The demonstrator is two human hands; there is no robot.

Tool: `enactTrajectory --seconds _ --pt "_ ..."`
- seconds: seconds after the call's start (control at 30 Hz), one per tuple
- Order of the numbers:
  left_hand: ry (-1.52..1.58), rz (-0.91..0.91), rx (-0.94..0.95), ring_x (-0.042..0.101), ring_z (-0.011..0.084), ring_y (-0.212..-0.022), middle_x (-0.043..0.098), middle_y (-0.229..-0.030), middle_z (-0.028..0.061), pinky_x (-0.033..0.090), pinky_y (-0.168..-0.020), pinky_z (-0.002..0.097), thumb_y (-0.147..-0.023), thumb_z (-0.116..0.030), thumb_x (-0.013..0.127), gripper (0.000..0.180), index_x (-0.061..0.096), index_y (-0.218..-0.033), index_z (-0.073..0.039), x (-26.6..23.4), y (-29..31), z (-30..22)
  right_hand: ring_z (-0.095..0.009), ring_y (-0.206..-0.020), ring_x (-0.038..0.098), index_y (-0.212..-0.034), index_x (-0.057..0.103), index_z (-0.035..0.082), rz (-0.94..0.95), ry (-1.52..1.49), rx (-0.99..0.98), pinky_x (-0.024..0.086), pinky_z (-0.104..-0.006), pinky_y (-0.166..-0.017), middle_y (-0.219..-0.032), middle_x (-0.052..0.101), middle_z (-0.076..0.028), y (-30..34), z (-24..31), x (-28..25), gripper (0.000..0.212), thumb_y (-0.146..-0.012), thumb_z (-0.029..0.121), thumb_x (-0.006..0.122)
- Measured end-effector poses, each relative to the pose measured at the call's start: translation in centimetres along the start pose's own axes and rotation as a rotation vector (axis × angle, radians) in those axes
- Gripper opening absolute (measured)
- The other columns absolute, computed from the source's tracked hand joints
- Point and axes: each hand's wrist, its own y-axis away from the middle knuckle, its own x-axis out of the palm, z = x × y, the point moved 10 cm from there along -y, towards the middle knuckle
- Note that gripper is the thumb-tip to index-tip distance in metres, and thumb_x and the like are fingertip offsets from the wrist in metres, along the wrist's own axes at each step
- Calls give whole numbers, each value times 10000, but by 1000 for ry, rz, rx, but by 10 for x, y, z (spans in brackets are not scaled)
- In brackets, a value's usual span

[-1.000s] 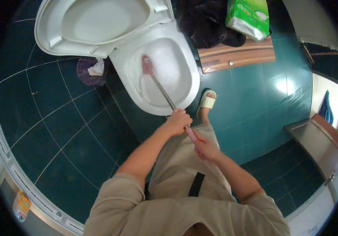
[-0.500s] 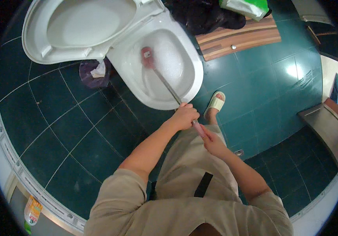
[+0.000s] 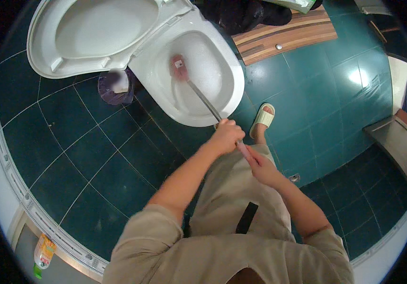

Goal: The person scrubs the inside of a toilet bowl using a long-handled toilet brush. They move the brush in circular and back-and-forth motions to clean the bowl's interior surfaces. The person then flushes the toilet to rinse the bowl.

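A long-handled toilet brush (image 3: 204,100) with a pink head and a metal shaft reaches into the white toilet bowl (image 3: 236,85). Its head rests against the inner left side of the bowl, where the surface looks wet or foamy. My left hand (image 3: 227,136) is wrapped round the shaft just outside the front rim. Closer to my body, my right hand (image 3: 260,165) grips the pink end of the handle. The toilet seat and lid (image 3: 47,28) are raised at the upper left.
Left of the bowl stands a small bin with a dark purple liner (image 3: 113,97) and white paper in it. A wooden-slat cabinet (image 3: 303,33) with dark cloth (image 3: 246,19) on top is at the upper right. A bottle (image 3: 44,251) sits lower left. The floor has dark green tiles (image 3: 89,151).
The view has shifted slightly. Both hands keep their hold on the toilet brush, and its head stays at about the same place in the bowl.
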Motion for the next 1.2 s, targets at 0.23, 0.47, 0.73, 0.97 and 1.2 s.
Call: enactTrajectory --seconds 0.23,0.47,0.73,0.97,1.2 --pt "-1 37 -51 542 274 -872 550 -686 37 359 -795 444 -608 -166 713 138 589 -664 -150 19 24 -49 -228 -929 606 -1415 404 135 -82 -1 -270 457 -343 -836 -1026 620 -126 34 -6 8 447 -1005 311 389" --pt "-97 52 5 542 278 -875 600 -765 29 364 -805 457 -624 -160 726 136 596 -663 -144 -6 15 -10 -173 -664 545 -1462 332 239 14 -18 28 465 -308 -653 -802 556 -68 14 23 13 474 -1005 357 377" --pt "-77 -273 4 518 301 -866 535 -780 44 375 -833 463 -592 -121 685 177 554 -711 -139 -77 60 -27 -72 -448 337 -1476 249 328 385 -935 263 270 -214 -383 -672 435 27 31 36 78 495 -1000 363 381" --pt "75 -316 176 493 292 -681 483 -651 49 397 -742 400 -544 -52 651 241 450 -670 -96 -121 58 8 -59 -413 312 -1141 451 236 682 -1630 448 252 -199 -351 -626 397 29 24 82 129 309 -963 489 446" --pt "41 -83 211 490 309 -745 478 -696 67 396 -734 404 -541 -71 689 291 430 -671 -89 -129 59 -3 -55 -396 319 -828 494 118 967 -1942 340 262 -219 -345 -589 376 28 31 113 145 403 -951 500 456"
